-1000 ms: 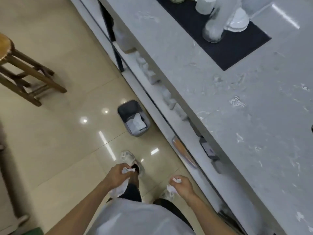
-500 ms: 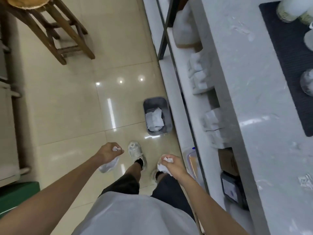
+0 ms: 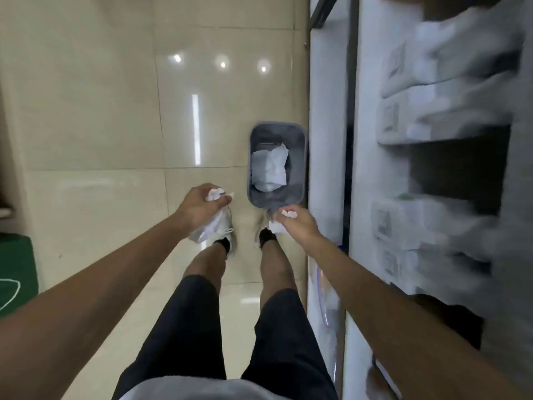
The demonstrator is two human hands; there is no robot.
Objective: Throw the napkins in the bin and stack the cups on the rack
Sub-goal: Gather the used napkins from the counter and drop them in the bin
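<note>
A small grey bin (image 3: 277, 199) stands on the tiled floor against the shelf unit, with white crumpled paper (image 3: 269, 168) inside it. My left hand (image 3: 199, 207) is closed around a white napkin (image 3: 212, 226) that hangs below the fist, just left of the bin's near edge. My right hand (image 3: 298, 223) grips a second crumpled napkin (image 3: 288, 214) right at the bin's near rim. No cups or rack are in view.
White shelving (image 3: 328, 140) with blurred white packets (image 3: 438, 90) runs along the right side. My two feet in pale shoes stand just short of the bin. A green mat (image 3: 17, 272) lies at the far left on the glossy beige floor.
I have walked up to the bin and the view has tilted down; both hands, still holding napkins, have moved forward to the bin's near edge. The counter top has left the view.
</note>
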